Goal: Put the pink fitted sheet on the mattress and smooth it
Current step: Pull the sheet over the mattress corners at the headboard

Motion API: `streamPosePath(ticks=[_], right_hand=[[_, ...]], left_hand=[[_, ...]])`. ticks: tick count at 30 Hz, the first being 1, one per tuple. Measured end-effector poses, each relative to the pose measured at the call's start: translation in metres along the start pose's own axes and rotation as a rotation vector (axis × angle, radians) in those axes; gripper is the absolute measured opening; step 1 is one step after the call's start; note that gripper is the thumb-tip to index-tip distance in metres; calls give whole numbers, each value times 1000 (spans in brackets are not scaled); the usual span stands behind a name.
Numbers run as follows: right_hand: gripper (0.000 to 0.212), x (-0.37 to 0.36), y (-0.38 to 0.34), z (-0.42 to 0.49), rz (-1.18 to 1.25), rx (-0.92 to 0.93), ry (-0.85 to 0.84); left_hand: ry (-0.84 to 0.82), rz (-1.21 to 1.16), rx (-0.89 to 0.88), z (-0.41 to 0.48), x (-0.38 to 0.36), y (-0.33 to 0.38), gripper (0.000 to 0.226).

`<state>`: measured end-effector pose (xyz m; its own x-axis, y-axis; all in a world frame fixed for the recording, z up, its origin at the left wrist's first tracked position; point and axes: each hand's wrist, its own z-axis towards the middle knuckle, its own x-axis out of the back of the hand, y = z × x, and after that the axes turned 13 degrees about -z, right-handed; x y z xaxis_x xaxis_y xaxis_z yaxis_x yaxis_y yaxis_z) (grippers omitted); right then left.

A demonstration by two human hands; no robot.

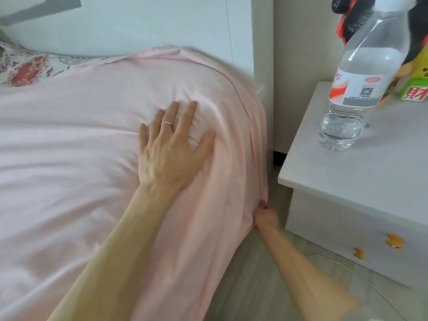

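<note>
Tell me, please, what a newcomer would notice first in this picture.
The left hand lies flat with fingers spread on the pink fitted sheet, near its rounded far corner. Lower down the side, the right hand pinches the sheet's hanging edge. A clear water bottle stands on the white nightstand at the right.

On the nightstand at the right, the water bottle's label (357,90) bears a QR code; its small print is too blurred to read. The green box (414,95) behind it shows the character 财.
</note>
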<state>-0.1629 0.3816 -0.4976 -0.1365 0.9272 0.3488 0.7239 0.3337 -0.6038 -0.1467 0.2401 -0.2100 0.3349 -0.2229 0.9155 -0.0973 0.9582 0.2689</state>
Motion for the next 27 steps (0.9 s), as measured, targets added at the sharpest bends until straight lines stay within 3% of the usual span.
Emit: streamPosePath(ticks=[3, 6, 9, 13, 16, 18, 22, 27], right_hand=[[59, 20, 21, 27, -122, 8, 83], [59, 20, 34, 26, -15, 24, -7], [54, 29, 32, -9, 271, -25, -245], [65, 22, 37, -57, 268, 26, -631], [50, 2, 48, -84, 272, -25, -801], [39, -7, 51, -92, 408, -69, -840], [29, -10, 56, -87, 534, -41, -773], [57, 7, 109, -59, 410, -93, -292]], left_hand=[[71, 44, 15, -19, -11, 11, 70], [33, 201, -157, -72, -33, 35, 78], [-172, 387, -327, -116, -52, 30, 67], [-267, 554, -311, -140, -61, 6, 67], [-332, 656, -351, -168, -75, -6, 70], [-350, 763, -383, -187, -80, -18, 74], [-308, 822, -427, -192, -85, -32, 76], [-352, 646, -449, -193, -84, -28, 63]])
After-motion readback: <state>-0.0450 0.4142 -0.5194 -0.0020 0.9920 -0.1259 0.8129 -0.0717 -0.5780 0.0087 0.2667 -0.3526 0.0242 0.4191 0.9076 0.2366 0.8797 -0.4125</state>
